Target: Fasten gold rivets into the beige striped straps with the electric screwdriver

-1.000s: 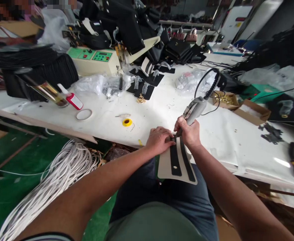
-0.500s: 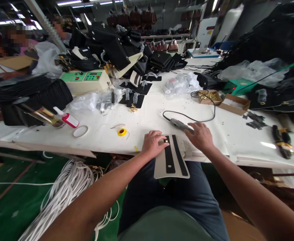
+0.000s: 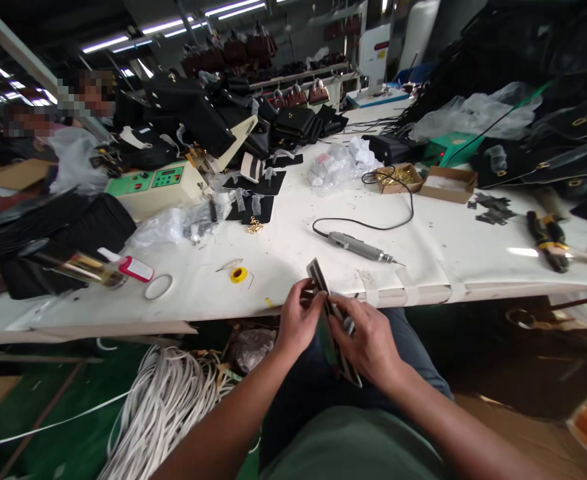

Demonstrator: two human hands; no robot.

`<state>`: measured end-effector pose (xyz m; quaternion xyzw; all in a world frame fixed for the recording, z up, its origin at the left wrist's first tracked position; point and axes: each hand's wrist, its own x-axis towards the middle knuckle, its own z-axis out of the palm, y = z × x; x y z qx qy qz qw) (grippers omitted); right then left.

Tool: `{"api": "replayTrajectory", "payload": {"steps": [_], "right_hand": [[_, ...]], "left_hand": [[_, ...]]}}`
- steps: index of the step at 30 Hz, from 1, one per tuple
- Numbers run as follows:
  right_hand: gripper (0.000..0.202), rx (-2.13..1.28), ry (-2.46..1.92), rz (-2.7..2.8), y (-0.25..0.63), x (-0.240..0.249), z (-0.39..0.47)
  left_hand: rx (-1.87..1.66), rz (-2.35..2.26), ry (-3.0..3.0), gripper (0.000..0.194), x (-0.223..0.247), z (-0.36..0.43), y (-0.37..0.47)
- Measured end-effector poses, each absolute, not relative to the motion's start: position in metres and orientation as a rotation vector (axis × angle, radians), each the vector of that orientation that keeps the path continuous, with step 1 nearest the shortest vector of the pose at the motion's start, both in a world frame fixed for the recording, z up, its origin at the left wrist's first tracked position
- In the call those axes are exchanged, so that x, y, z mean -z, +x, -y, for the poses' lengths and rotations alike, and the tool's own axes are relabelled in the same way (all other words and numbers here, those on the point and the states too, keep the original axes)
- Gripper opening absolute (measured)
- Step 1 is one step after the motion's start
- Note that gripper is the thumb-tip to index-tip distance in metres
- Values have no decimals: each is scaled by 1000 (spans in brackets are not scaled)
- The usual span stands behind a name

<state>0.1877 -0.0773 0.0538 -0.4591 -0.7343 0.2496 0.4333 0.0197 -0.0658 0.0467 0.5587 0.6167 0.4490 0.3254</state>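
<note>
Over my lap at the table's edge, a flat pale panel with black strips stands tilted, nearly edge-on. My left hand pinches its left side near the top, thumb toward the panel. On the other side my right hand grips it with fingers curled. A small shiny greyish piece shows by the right fingers; what it is I cannot make out. Beyond the hands, a slim grey corded power tool with a thin bit lies on the white table, touched by neither hand.
A yellow tape roll, a white ring and a red bottle lie left. Boxes of small parts and black-handled pliers are right. Black bags and a control box stand behind.
My right hand has let go of the power tool, which now lies on the table, and has moved to the panel. The panel has turned from face-up to nearly edge-on.
</note>
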Motion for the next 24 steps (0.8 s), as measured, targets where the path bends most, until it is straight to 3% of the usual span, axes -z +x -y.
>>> {"api": "replayTrajectory", "payload": {"steps": [4,9,12,17,24], "right_hand": [[20,-415,-953,2109,168,-66,95],[18,-758,-771,2069,171,-82,103],[14,-900,-871,1815,187,-92,90],[24,-821,-1112,1784,202,-92,59],[12,-1055,-1124,1579,200,-81,57]], "left_hand": [[-1263,-1490,1170,44,-64,100,25],[-1266,-1609,957,41,-73,108,21],[-1277,-1602,992,39,-76,106,19],[-1198,-1510,1053,45,-79,109,26],[-1122,-1494,1083,45,-77,113,34]]}}
